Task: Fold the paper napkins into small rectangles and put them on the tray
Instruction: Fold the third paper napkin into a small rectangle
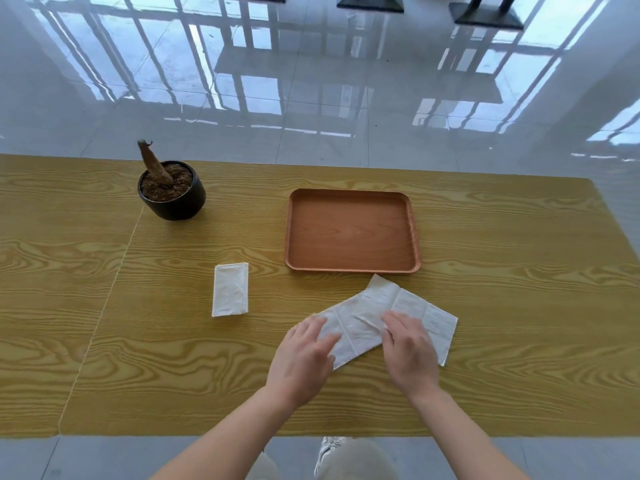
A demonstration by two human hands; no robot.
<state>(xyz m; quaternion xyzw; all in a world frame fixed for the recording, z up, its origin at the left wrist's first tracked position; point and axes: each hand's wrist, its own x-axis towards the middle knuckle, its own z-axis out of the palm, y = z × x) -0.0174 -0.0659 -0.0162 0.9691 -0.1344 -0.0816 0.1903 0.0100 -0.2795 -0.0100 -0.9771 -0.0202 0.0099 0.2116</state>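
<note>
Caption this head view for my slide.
Left hand and right hand press a spread napkin before the tray; a folded napkin lies aside.

left hand: flat, palm down | right hand: apparently flat too

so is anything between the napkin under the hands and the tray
Nothing visible: the open napkin lies in front of the tray, and the folded napkin and plant pot sit to its left.

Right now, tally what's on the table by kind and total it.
Paper napkins: 2, the folded napkin and the spread napkin
Tray: 1
Potted plant: 1
Total: 4
</note>
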